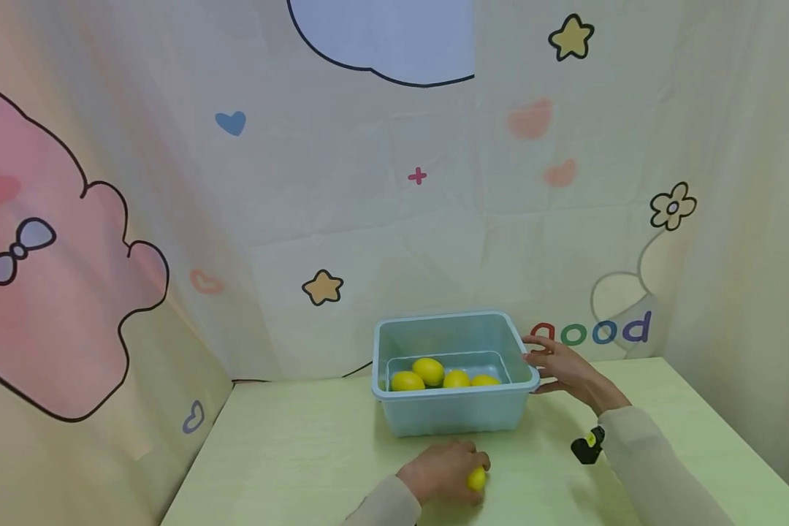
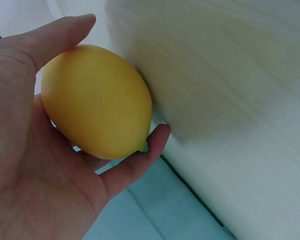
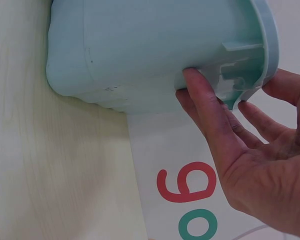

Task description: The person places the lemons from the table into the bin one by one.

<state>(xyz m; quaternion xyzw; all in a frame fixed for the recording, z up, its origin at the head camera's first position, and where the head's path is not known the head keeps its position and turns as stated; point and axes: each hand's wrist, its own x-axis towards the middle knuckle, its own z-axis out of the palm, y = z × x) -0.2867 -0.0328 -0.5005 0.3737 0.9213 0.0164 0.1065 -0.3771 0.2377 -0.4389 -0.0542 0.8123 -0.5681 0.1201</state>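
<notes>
My left hand (image 1: 443,471) holds a yellow lemon (image 2: 97,102) low over the table, in front of a light blue plastic bin (image 1: 454,413). In the left wrist view the thumb lies on one side of the lemon and the fingers curl round the other, with its small green stem tip by a fingertip. At the bin's right end, my right hand (image 1: 568,374) grips the rim, fingers at the top edge and a digit against the outer wall below it. Several yellow lemons (image 1: 427,371) lie on the bin's floor; the front wall partly hides them.
The bin stands upright on a pale wooden table (image 1: 289,453), close to a printed cloth backdrop (image 1: 368,212) with stars and hearts. Cloth also hangs along the left and right sides. A black wrist device (image 1: 588,446) sits by the right sleeve.
</notes>
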